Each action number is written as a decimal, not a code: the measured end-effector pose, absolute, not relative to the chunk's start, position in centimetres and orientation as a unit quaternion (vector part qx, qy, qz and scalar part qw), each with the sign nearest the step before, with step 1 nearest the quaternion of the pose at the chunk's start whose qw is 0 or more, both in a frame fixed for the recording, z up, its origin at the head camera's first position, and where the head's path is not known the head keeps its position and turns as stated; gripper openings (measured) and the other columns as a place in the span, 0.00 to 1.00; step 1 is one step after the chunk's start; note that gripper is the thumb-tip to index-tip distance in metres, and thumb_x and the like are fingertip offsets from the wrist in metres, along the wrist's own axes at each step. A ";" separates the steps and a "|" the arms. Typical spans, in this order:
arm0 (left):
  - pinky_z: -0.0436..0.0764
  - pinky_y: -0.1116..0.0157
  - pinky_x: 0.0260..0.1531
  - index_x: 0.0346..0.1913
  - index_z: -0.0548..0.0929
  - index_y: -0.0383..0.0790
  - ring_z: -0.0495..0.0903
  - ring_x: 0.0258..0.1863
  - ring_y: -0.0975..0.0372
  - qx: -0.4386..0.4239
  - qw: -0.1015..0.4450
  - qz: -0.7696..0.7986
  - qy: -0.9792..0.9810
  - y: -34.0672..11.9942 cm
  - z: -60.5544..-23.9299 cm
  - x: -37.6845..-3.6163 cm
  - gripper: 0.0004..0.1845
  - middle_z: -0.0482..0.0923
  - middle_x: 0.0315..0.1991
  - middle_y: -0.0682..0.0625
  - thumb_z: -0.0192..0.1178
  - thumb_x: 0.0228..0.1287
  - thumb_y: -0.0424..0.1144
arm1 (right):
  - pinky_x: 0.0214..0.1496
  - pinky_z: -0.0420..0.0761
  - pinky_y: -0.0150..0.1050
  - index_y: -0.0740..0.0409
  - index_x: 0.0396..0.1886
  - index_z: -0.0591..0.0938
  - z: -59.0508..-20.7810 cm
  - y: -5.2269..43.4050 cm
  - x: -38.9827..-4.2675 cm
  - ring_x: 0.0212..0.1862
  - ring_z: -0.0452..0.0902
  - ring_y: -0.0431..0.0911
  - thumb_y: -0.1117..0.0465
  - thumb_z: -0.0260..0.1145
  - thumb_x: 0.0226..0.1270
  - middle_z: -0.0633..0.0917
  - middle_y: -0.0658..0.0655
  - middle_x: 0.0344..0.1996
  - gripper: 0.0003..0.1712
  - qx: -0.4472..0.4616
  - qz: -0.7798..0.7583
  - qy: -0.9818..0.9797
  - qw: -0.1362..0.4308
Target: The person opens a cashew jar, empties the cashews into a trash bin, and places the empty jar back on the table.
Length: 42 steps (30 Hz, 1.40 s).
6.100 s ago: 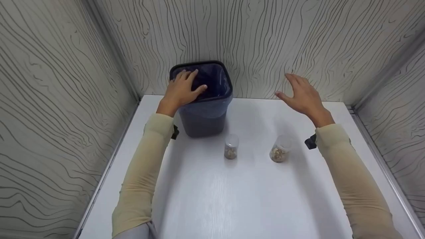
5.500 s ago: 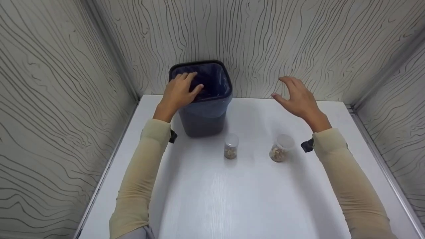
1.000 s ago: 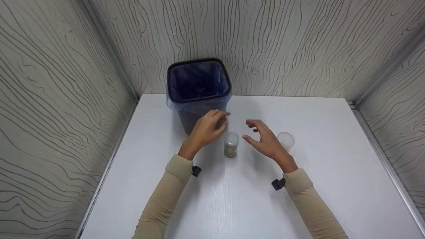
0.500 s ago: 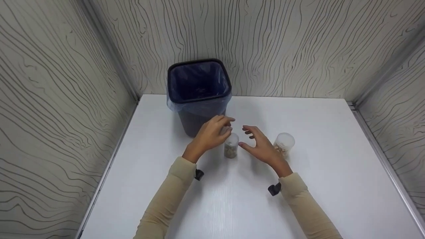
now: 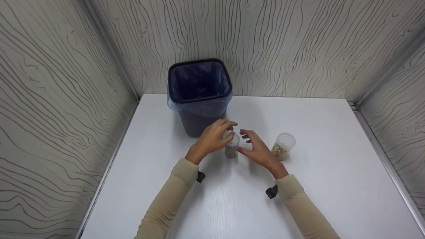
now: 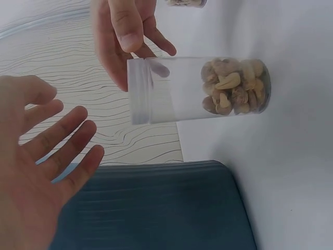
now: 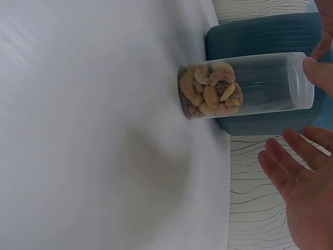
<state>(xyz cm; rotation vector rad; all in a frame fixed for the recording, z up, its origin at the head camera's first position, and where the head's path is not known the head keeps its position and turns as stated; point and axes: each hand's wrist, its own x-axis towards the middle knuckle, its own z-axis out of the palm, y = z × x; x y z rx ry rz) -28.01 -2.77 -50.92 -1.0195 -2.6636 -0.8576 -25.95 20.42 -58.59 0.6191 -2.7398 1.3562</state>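
Observation:
A clear jar [image 5: 231, 152] with a whitish screw lid stands upright on the table, its lower part filled with cashews [image 6: 237, 86]. My left hand [image 5: 214, 136] is beside the lid on the left, fingers loosely bent. In the left wrist view, a gap shows between this hand's fingertips and the lid. My right hand [image 5: 259, 151] is on the other side, fingers spread and bent. Its thumb [image 7: 318, 75] overlaps the lid's edge in the right wrist view. Neither hand is wrapped around the jar.
A second, wider nut jar [image 5: 283, 146] with a whitish lid stands to the right, just behind my right wrist. At the back left is a dark waste bin [image 5: 202, 114] lined with a blue bag. Wood-patterned walls [image 5: 265, 46] enclose the white table [image 5: 225, 205].
From over the bin and the back right, both hands have come down to either side of the smaller jar. During the last second they have closed in on its lid.

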 end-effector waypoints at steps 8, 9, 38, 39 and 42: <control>0.87 0.57 0.55 0.68 0.83 0.44 0.83 0.57 0.57 -0.342 0.057 -0.276 -0.897 -2.7 -51.4 -28.2 0.20 0.85 0.56 0.48 0.63 0.78 0.41 | 0.72 0.80 0.56 0.64 0.79 0.67 -59.4 20.0 -25.9 0.71 0.75 0.59 0.58 0.76 0.72 0.75 0.63 0.73 0.43 0.194 0.453 -0.870 -0.004; 0.87 0.57 0.55 0.68 0.82 0.44 0.83 0.57 0.57 -0.342 0.055 -0.273 -0.897 -2.7 -51.4 -28.2 0.20 0.85 0.56 0.48 0.63 0.78 0.41 | 0.72 0.80 0.56 0.64 0.80 0.67 -59.5 20.0 -25.9 0.71 0.75 0.59 0.58 0.76 0.72 0.75 0.63 0.73 0.43 0.193 0.455 -0.869 -0.007; 0.81 0.58 0.68 0.69 0.81 0.41 0.77 0.65 0.54 -0.365 0.005 -0.232 -0.902 -1.7 -52.9 -27.9 0.24 0.78 0.63 0.45 0.69 0.73 0.40 | 0.71 0.80 0.59 0.61 0.82 0.65 -62.2 18.1 -25.5 0.69 0.78 0.62 0.54 0.75 0.72 0.78 0.66 0.69 0.46 0.134 0.520 -0.842 -0.053; 0.81 0.59 0.67 0.69 0.81 0.40 0.77 0.65 0.54 -0.368 0.007 -0.232 -0.900 -1.7 -53.0 -27.9 0.24 0.78 0.63 0.45 0.69 0.73 0.40 | 0.71 0.80 0.60 0.60 0.82 0.65 -62.2 18.1 -25.5 0.69 0.78 0.63 0.53 0.75 0.71 0.78 0.66 0.70 0.46 0.131 0.523 -0.841 -0.058; 0.80 0.60 0.68 0.68 0.82 0.40 0.77 0.65 0.54 -0.372 0.015 -0.231 -0.899 -1.6 -53.2 -27.9 0.24 0.79 0.62 0.45 0.69 0.72 0.39 | 0.72 0.79 0.61 0.57 0.82 0.64 -62.4 18.0 -25.5 0.71 0.77 0.64 0.52 0.76 0.71 0.77 0.66 0.71 0.47 0.127 0.525 -0.839 -0.067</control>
